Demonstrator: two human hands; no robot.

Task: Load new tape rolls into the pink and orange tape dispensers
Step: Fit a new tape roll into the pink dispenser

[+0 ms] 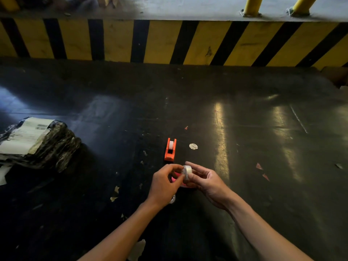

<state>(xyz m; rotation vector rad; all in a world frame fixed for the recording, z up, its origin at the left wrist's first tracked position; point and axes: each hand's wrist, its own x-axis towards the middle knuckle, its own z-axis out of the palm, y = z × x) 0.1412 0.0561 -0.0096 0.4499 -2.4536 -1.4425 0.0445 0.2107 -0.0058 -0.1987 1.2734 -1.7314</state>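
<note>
With my right hand [205, 182] gripping the roll [187, 171], my left fingers [176, 171] pinch its edge; I'd peel the end slowly before seating it in the pink dispenser [177, 179] beneath my fingers.

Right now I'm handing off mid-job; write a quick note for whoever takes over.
Left hand: fingertips pinching at the edge of the clear tape roll, seemingly picking at its end.
Right hand: holds that roll.
Orange dispenser: on the dark floor just beyond the hands, a white roll already seated in it.
Pink dispenser: under the hands, mostly hidden; whether it holds a roll can't be told.
Done: orange looks loaded.
Left: free the tape end, seat this roll in the pink dispenser.
</note>
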